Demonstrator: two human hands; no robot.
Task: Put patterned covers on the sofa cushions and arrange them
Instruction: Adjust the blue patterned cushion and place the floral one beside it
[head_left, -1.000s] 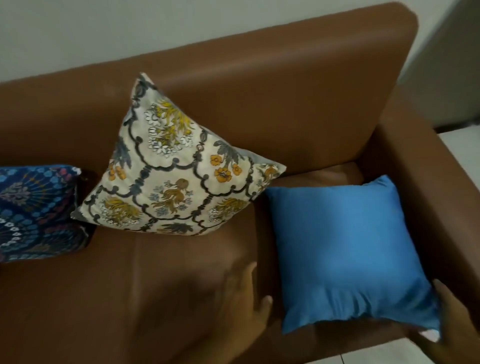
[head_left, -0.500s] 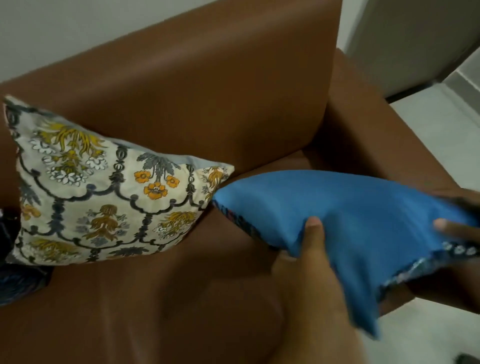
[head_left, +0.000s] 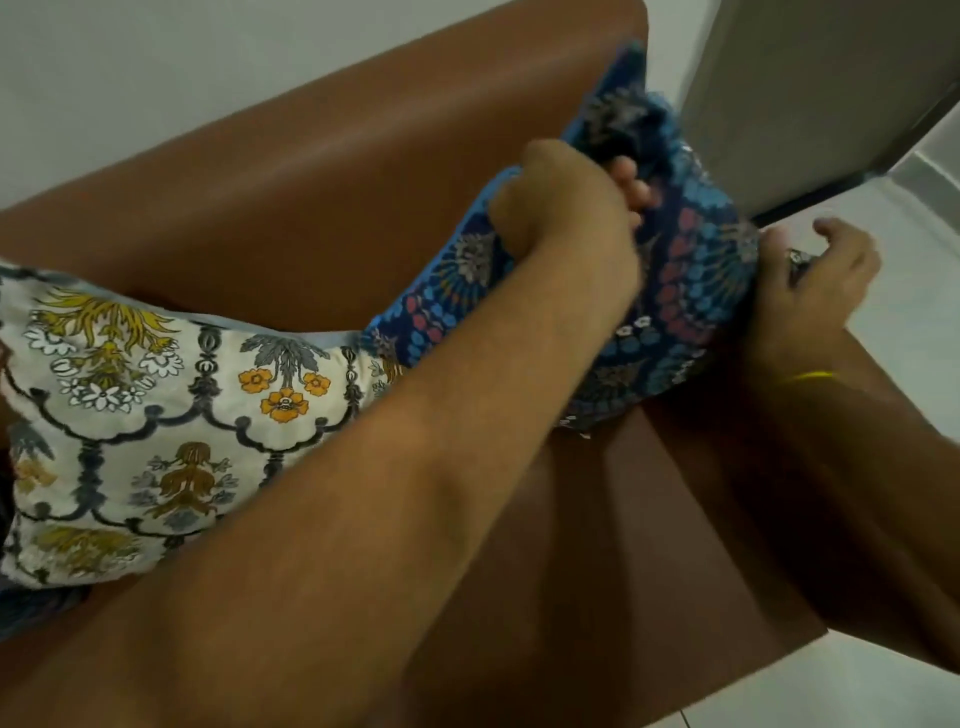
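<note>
While a cream floral cushion (head_left: 156, 410) leans on the brown sofa (head_left: 322, 171), the left hand (head_left: 566, 208) clenches the blue patterned cushion (head_left: 691, 291) raised at the sofa's right end. The right hand (head_left: 815, 280) grips its right edge.

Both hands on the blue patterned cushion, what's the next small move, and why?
Probably set the blue patterned cushion against the sofa backrest beside the floral cushion. Left hand and right hand hold it raised and tilted near the armrest.
</note>
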